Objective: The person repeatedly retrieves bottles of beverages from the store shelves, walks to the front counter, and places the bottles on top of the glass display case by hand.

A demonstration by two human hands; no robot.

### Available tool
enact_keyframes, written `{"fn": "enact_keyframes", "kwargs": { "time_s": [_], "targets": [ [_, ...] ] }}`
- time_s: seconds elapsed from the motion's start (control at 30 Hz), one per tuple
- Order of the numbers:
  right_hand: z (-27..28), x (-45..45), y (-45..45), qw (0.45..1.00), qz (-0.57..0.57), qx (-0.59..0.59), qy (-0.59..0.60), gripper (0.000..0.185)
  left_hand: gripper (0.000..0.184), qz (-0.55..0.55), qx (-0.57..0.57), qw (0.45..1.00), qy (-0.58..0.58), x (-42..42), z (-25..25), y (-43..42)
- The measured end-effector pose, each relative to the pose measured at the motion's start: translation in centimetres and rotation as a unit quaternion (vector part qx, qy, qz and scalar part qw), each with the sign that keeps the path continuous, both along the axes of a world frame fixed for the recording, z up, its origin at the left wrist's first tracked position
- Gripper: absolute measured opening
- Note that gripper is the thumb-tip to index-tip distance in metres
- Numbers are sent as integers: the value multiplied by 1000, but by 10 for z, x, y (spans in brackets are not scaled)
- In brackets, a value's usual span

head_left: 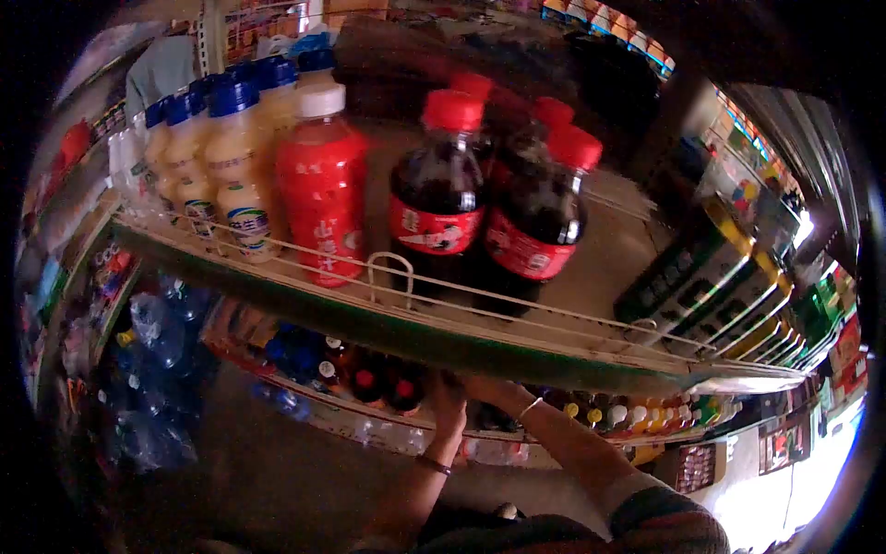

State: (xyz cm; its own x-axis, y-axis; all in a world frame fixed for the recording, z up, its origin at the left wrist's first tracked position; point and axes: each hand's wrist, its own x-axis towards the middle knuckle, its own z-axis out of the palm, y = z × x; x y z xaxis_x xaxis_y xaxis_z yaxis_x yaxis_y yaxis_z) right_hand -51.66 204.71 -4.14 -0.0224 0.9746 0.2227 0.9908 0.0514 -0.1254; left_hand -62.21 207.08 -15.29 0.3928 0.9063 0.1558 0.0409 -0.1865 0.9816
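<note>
My left hand (448,408) reaches up to the lower shelf, beneath the front edge of the upper shelf, with a dark band at its wrist. Just left of it stand dark bottles (404,393) with red caps. My right hand (496,391), with a light bracelet at the wrist, comes in from the right close to the left one. The fingers of both hands are mostly hidden by shadow and the shelf edge. Whether they hold anything does not show.
The upper shelf (406,337) has a wire guard rail. On it stand several cola bottles (438,198), a red juice bottle (323,194), cream-coloured bottles (235,166) with blue caps and dark boxes (701,268). Large plastic-wrapped bottles (152,388) are at the lower left.
</note>
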Motion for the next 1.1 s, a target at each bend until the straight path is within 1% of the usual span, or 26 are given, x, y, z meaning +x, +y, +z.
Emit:
{"fn": "enact_keyframes", "kwargs": {
  "time_s": [0.07, 0.1, 0.13, 0.2, 0.3, 0.37, 0.4, 0.43, 0.47, 0.5, 0.53, 0.57, 0.63, 0.73, 0.77, 0.83, 0.87, 0.93, 0.97, 1.0, 1.03, 1.07, 1.1],
  "targets": [
    [-1, -7, -23, 994, -9, -57, 98, 34, 70, 1, 52, 998, 27, -19, 11, -14],
    [8, -13, -34, 990, -12, -51, 132, 33, 69, -4, 72, 996, 58, -31, 11, -22],
    [17, -19, -44, 985, -15, -45, 165, 32, 69, -21, 77, 996, 47, -43, 26, -28],
    [57, -45, -68, 979, -22, 32, 200, 33, 69, -48, 95, 994, 33, -67, 55, -38],
    [60, -58, -124, 966, 3, 33, 255, 37, 65, -93, 135, 986, 42, -106, 70, -60],
    [81, -73, -169, 959, 33, 86, 268, 40, 64, -145, 155, 975, 61, -125, 70, -79],
    [90, -79, -195, 955, 46, 114, 271, 42, 62, -200, 158, 963, 91, -130, 66, -89],
    [90, -83, -222, 949, 23, 112, 294, 42, 61, -252, 162, 946, 122, -146, 50, -101],
    [89, -89, -249, 942, 0, 110, 318, 42, 59, -303, 166, 925, 155, -153, 46, -113],
    [92, -94, -278, 933, -21, 109, 343, 42, 61, -336, 143, 919, 149, -146, 74, -138],
    [107, -99, -311, 921, -36, 150, 357, 43, 63, -369, 122, 910, 143, -138, 118, -174],
    [107, -97, -340, 918, -69, 184, 345, 43, 65, -401, 98, 900, 141, -126, 142, -206],
    [109, -98, -406, 903, -153, 250, 314, 44, 67, -464, -18, 883, 64, -89, 144, -263],
    [108, -93, -496, 865, -287, 319, 262, 43, 70, -536, -233, 811, 1, -50, 122, -355],
    [109, -95, -524, 845, -319, 325, 281, 42, 70, -544, -306, 781, -13, -43, 117, -381],
    [112, -98, -586, 807, -366, 343, 313, 41, 72, -609, -314, 729, 8, -29, 118, -434],
    [111, -97, -610, 782, -393, 360, 322, 37, 72, -663, -250, 705, 39, -17, 123, -453],
    [103, -94, -661, 749, -411, 374, 361, 35, 71, -739, -149, 654, 61, -4, 162, -507],
    [101, -94, -682, 731, -418, 381, 382, 34, 72, -767, -143, 619, 86, 6, 162, -526],
    [107, -98, -699, 649, -407, 415, 491, 31, 72, -793, -137, 583, 111, 15, 159, -545],
    [107, -100, -719, 621, -381, 432, 532, 31, 73, -815, -132, 547, 136, 20, 162, -565],
    [104, -100, -735, 590, -355, 448, 570, 30, 73, -831, -194, 502, 141, 26, 166, -584],
    [103, -98, -753, 558, -326, 463, 606, 30, 73, -840, -256, 455, 147, 30, 181, -606]
  ]
}}
